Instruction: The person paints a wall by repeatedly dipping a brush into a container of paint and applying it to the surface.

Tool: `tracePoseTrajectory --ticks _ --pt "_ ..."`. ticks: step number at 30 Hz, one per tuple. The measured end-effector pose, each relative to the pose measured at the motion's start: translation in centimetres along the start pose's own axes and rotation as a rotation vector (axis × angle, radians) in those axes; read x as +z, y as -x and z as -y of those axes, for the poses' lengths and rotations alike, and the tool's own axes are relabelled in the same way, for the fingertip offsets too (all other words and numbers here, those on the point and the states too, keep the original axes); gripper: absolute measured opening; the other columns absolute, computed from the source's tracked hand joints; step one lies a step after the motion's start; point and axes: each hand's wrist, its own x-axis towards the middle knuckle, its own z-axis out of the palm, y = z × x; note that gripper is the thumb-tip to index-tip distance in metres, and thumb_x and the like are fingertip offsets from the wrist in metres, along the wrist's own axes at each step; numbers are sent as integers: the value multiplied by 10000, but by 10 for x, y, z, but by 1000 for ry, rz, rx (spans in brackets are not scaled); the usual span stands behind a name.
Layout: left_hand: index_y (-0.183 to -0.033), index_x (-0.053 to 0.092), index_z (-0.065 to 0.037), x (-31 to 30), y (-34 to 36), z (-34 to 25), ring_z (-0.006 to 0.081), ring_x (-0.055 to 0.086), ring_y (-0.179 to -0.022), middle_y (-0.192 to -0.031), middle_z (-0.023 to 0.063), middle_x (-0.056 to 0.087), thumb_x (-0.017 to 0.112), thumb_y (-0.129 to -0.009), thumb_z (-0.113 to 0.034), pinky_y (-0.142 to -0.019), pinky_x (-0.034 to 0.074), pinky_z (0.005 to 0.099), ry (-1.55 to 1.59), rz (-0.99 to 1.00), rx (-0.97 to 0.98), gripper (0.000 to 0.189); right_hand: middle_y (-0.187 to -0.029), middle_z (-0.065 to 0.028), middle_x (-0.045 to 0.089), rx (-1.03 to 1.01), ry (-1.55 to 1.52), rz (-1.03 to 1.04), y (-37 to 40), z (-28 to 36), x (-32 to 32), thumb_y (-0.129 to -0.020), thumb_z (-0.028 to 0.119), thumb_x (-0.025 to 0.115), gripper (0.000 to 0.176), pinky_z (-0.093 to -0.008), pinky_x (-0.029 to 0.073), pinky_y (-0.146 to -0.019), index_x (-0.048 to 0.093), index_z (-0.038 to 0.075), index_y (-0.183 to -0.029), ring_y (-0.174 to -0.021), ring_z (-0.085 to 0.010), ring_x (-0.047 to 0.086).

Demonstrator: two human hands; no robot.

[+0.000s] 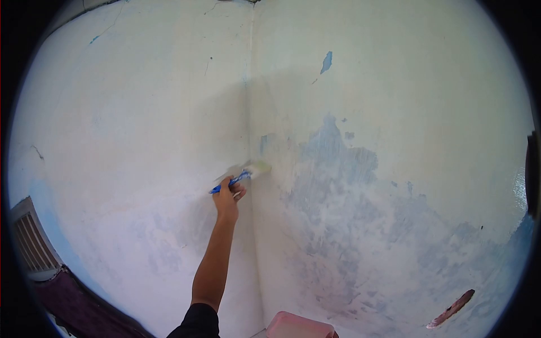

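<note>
My left hand (229,196) is closed around the blue handle of a paintbrush (239,177), in front of the wall corner. The brush's pale, blurred bristles point right, at the right-hand wall (389,101) just beside the corner. At the bottom edge is a pink plastic container (301,325), only partly in view. A small skin-coloured sliver at its right edge looks like part of my right hand (336,334), its fingers mostly hidden.
The left wall (141,112) meets the right one in a vertical corner. Blue-grey worn patches (338,163) mark the right wall. A slatted vent (35,239) and dark purple fabric (79,301) are at lower left. A reddish-brown gouge (452,308) shows at lower right.
</note>
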Motion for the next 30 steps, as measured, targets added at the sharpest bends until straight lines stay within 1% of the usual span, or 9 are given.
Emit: tracePoseTrajectory --ticks 4,9,12,15,18,21,25,28,30 --pt "-1038 724 -2 5 -5 -40 212 692 -656 -793 92 688 675 -936 -262 -592 614 362 -363 59 75 283 -1543 -201 449 -4 12 4 2 4 0 -937 730 601 933 -563 612 -848 237 209 -1620 -1253 -413 602" --pt "-785 667 112 127 -55 -120 271 720 -562 -673 179 681 672 -899 -178 -504 624 375 -525 259 293 311 -1540 -197 451 -7 16 9 3 6 1 -940 731 592 925 -564 612 -847 237 209 -1616 -1252 -411 603" --pt "-856 660 165 206 -83 -176 301 738 -606 -778 240 702 629 -918 -127 -511 647 382 -492 312 332 300 -1539 -195 453 -13 19 9 4 6 0 -942 731 587 921 -564 612 -846 237 209 -1614 -1251 -410 604" --pt "-969 644 171 247 -80 -234 330 753 -682 -846 260 712 600 -950 -98 -615 660 361 -360 376 422 273 -1537 -192 454 -23 27 14 5 9 -2 -943 732 582 916 -565 612 -845 237 209 -1612 -1251 -409 605" --pt "-1083 626 144 254 -72 -250 323 766 -763 -903 273 725 573 -984 -80 -646 646 339 95 400 410 250 -1536 -190 455 -41 33 24 7 14 -4 -945 732 578 911 -565 612 -845 238 209 -1610 -1251 -408 606" --pt "-1216 586 126 243 -60 -218 333 749 -1000 -1070 287 698 533 -1029 -58 -706 622 308 243 345 365 268 -1535 -188 457 -54 29 31 9 16 -7 -947 733 573 907 -566 612 -844 238 209 -1607 -1250 -407 607" --pt "-1062 671 44 170 -79 -103 257 725 -743 -880 171 738 621 -1006 -170 -659 606 334 334 312 235 226 -1533 -185 459 -60 32 49 11 17 -10 -949 733 566 901 -566 612 -843 238 210 -1605 -1249 -405 608" --pt "-1149 672 -21 98 -29 -29 213 700 -774 -838 100 692 619 -1011 -223 -732 607 379 283 125 119 250 -1531 -183 460 -55 32 49 10 19 -9 -950 734 561 897 -567 612 -842 238 210 -1602 -1249 -404 609" --pt "-1108 687 -16 46 -8 1 202 695 -766 -837 93 678 643 -979 -237 -691 606 372 131 16 80 259 -1530 -181 461 -57 31 51 7 20 -8 -951 734 558 894 -567 612 -842 238 210 -1601 -1249 -404 610"
